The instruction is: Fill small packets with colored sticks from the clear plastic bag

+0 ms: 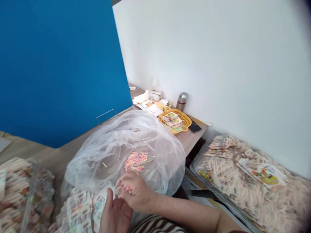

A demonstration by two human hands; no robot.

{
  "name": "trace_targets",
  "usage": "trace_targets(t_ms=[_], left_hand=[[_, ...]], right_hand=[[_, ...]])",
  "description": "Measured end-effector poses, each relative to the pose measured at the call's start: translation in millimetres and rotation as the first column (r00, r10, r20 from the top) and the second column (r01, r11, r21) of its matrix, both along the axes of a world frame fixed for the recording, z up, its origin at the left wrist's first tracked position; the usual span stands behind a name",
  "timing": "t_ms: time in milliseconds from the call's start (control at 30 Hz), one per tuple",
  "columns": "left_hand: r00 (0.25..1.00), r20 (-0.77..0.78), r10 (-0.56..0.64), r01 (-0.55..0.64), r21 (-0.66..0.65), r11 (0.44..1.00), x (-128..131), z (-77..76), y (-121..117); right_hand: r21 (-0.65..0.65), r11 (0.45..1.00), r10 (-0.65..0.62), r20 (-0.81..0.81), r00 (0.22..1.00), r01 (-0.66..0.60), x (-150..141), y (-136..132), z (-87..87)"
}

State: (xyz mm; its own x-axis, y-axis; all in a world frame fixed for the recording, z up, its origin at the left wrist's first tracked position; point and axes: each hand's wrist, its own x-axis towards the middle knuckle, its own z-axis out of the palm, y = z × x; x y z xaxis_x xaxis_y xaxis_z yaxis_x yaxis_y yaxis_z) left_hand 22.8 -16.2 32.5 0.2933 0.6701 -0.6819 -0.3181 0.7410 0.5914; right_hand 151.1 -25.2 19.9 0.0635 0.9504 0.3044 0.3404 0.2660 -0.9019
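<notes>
Through the head view, I see the right hand reaching across the front, its fingers curled around a few small pink pieces; a green spot shows on it, too small for me to identify. The left hand sits just below, palm turned up, loosely cupped with the thumb raised; I cannot tell whether anything lies in it.

Just past the fingers, a loose pile of short pink and yellow sticks lies inside the wide, crumpled, translucent white plastic bag on the wood-grain table. Flat printed packets with pale green fronts are stacked left of my left hand.

Farther back I have a yellow oval plastic basket holding printed packs, beside a black phone. To the right, a large clear bag is heaped with packed bundles.
</notes>
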Motion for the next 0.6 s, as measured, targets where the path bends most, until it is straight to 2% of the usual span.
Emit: trace_targets(t_ms=[67,133,200,267,333,367,400,467,533,600], left_hand=[[0.997,0.044,0.061,-0.054,-0.141,0.989,14.6,14.3,7.4],[0.996,0.056,0.068,-0.058,-0.168,0.984,26.3,19.1,11.7],[0.998,0.067,-0.009,0.018,-0.134,0.991,35.1,13.5,13.3],[0.995,0.02,-0.099,0.099,-0.036,0.994,40.2,1.4,13.6],[0.981,-0.148,-0.129,0.148,0.126,0.981,39.1,-11.9,13.6],[0.951,-0.285,-0.121,0.19,0.23,0.954,35.6,-17.7,13.3],[0.891,-0.443,-0.098,0.264,0.33,0.906,30.2,-22.6,12.7],[0.705,-0.708,-0.033,0.492,0.455,0.742,15.5,-30.2,10.3],[0.558,-0.83,-0.008,0.723,0.481,0.497,0.9,-36.2,6.7],[0.499,-0.866,-0.02,0.843,0.48,0.242,-7.6,-42.2,3.3]], right_hand=[[0.104,0.994,-0.051,0.255,0.965,0.025,-1.2,2.7,-7.8],[0.125,0.991,-0.092,0.348,0.933,0.051,3.5,2.1,-16.6],[0.121,0.987,-0.136,0.292,0.947,0.105,12.8,-1.1,-20.7],[0.104,0.986,-0.146,0.17,0.975,0.13,25.5,-6.0,-18.1],[0.084,0.989,-0.13,0.045,0.99,0.126,39.8,-11.3,-11.2],[0.067,0.991,-0.121,0.007,0.993,0.12,46.6,-13.8,-7.7],[0.04,0.992,-0.117,-0.007,0.993,0.117,52.7,-16.0,-4.9],[-0.031,0.993,-0.112,0.028,0.993,0.113,60.8,-19.7,-1.7],[-0.094,0.992,-0.075,0.092,0.993,0.084,61.8,-22.8,-1.2],[-0.123,0.992,-0.01,0.135,0.991,0.027,56.7,-25.5,-1.3]])
